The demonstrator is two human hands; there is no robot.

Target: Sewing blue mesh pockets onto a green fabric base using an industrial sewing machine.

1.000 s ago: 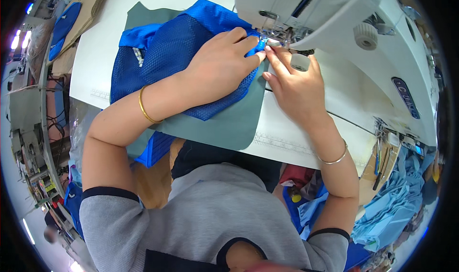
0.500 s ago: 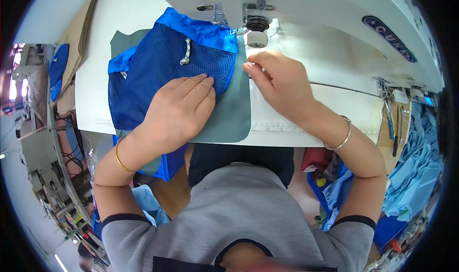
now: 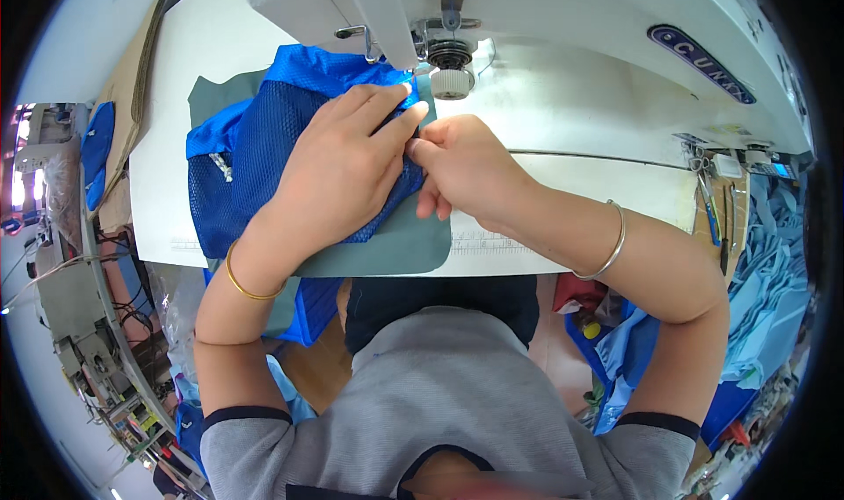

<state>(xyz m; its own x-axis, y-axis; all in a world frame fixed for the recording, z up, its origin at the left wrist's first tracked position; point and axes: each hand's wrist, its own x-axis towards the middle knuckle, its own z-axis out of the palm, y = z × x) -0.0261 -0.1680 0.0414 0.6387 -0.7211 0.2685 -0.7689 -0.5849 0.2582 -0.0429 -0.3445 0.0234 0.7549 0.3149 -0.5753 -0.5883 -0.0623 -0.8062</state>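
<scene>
head view: resting left hand (image 3: 347, 161) over blue mesh fabric (image 3: 277, 139), with fingers extended, close together. curling right hand (image 3: 466, 167) at fabric's right edge, with thumb near index; cannot tell if pinching cloth. lying on grey-green sheet (image 3: 409, 240), atop white table (image 3: 158, 210), just beside sewing machine (image 3: 563, 25) needle area.
</scene>
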